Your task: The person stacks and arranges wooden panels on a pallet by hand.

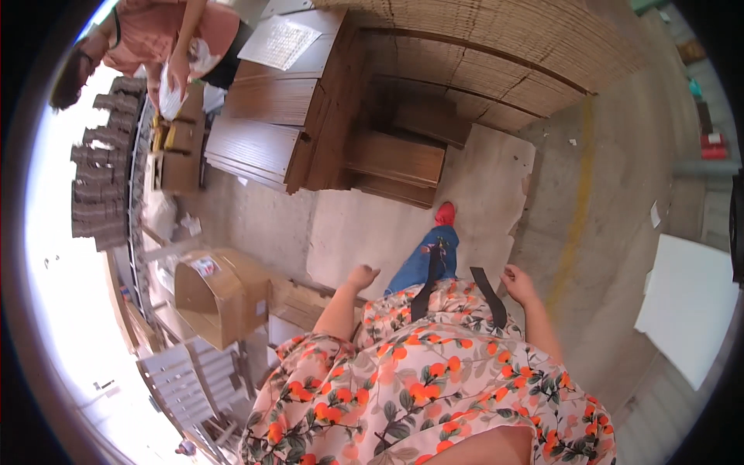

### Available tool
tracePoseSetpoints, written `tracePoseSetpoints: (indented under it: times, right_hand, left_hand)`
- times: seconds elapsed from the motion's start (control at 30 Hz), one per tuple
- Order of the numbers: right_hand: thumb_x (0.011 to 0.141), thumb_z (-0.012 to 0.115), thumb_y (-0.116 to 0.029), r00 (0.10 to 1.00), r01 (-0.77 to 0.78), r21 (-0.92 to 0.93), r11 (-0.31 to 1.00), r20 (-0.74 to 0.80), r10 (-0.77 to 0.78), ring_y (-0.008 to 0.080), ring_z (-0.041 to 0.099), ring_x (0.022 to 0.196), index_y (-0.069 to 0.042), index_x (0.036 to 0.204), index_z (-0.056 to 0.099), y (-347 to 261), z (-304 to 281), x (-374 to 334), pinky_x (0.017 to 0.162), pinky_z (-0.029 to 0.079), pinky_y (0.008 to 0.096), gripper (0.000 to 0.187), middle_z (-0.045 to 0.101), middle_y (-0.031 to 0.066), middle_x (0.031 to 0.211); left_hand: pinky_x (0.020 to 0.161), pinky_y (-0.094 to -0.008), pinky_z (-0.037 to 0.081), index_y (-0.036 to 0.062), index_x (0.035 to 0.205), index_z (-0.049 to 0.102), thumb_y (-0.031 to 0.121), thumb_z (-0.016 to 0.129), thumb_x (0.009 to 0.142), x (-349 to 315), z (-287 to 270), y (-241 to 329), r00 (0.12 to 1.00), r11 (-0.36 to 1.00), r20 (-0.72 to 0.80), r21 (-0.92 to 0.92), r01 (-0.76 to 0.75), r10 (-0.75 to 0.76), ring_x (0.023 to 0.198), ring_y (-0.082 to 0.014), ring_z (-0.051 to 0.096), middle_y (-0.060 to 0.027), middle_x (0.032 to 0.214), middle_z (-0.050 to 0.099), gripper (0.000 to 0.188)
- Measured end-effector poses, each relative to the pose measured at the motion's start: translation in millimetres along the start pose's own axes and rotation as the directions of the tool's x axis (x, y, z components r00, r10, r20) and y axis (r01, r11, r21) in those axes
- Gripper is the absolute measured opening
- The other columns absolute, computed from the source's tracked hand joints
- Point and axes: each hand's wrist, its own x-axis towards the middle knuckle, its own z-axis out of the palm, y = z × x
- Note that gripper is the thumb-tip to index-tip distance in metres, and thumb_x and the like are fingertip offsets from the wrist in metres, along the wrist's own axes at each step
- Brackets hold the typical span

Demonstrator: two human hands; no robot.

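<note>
My left hand [362,277] hangs beside my body with its fingers curled in and nothing seen in them. On the other side, my right hand [518,282] is bent with its fingers loosely apart, and it holds nothing that I can see. Two dark straps [487,296] lie on my floral garment [418,380] between the hands; neither hand touches them. Ahead of me stand stacked brown wood-grain panels [260,147]. More brown boards [395,159] rest lower down, to the right of that stack. One red shoe [444,213] shows below my blue trousers.
A large wall of stacked cardboard edges [496,39] rises at the back. At the upper left, a co-worker [155,39] handles something white. An open cardboard box [225,298] and a slatted rack [186,380] are at left. White sheet [686,310] stands right, beyond a yellow floor line [577,209].
</note>
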Motion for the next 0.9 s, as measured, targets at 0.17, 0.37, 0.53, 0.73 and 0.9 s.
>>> tracePoseSetpoints:
  times: [0.17,0.37,0.53,0.73,0.9]
  right_hand:
    - [0.077,0.061,-0.024,0.999,-0.036,-0.079,0.996,0.008,0.037,0.0305,0.063,0.088,0.001,0.110,0.058,23.7,-79.0,62.3,0.078,0.049,0.0353,0.042,0.064,0.0225,0.096]
    - [0.077,0.062,-0.025,0.991,-0.136,-0.332,0.933,-0.030,0.133,0.0308,0.063,0.087,-0.001,0.104,0.062,22.4,-165.4,127.3,0.078,0.049,0.0354,0.037,0.065,0.0191,0.092]
    - [0.080,0.058,-0.032,0.959,0.113,-0.466,0.878,0.283,0.027,0.0341,0.060,0.095,-0.003,0.107,0.061,-9.3,-190.5,210.0,0.083,0.047,0.0385,0.040,0.064,0.0192,0.098]
    - [0.081,0.061,-0.033,0.893,0.290,-0.517,0.805,0.449,-0.033,0.0330,0.060,0.095,-0.002,0.110,0.059,-83.0,-198.0,339.1,0.084,0.047,0.0375,0.043,0.064,0.0187,0.099]
    - [0.078,0.062,-0.044,0.832,0.505,-0.569,0.649,0.521,-0.191,0.0360,0.057,0.099,0.004,0.107,0.058,-125.0,-183.5,493.5,0.088,0.045,0.0395,0.056,0.060,0.0232,0.104]
  left_hand:
    - [0.084,-0.0410,0.045,-0.0003,0.099,0.064,0.045,0.051,0.085,34.0,-52.2,126.1,0.972,0.946,-0.227,-0.298,-0.130,0.063,0.095,-0.0366,0.059,-0.0231,0.098,0.062,0.049]
    - [0.078,-0.0318,0.046,-0.0033,0.108,0.060,0.037,0.055,0.087,62.2,-121.9,206.7,0.913,0.798,-0.408,-0.558,-0.229,-0.024,0.085,-0.0219,0.060,-0.0148,0.090,0.064,0.045]
    - [0.072,-0.0304,0.046,-0.0004,0.112,0.058,0.039,0.056,0.086,85.8,-97.3,174.2,0.870,0.627,-0.336,-0.778,-0.041,-0.360,0.080,-0.0175,0.058,-0.0085,0.094,0.062,0.047]
    - [0.075,-0.0328,0.047,0.0004,0.122,0.048,0.042,0.058,0.085,67.5,-55.1,199.9,0.744,-0.016,0.040,-0.999,0.039,-0.667,0.090,-0.0228,0.058,-0.0137,0.109,0.057,0.056]
    - [0.089,-0.0384,0.045,0.0010,0.137,0.027,0.046,0.060,0.083,117.7,-54.3,248.2,0.682,-0.105,0.067,-0.994,-0.015,-0.729,0.110,-0.0304,0.051,-0.0195,0.133,0.040,0.078]
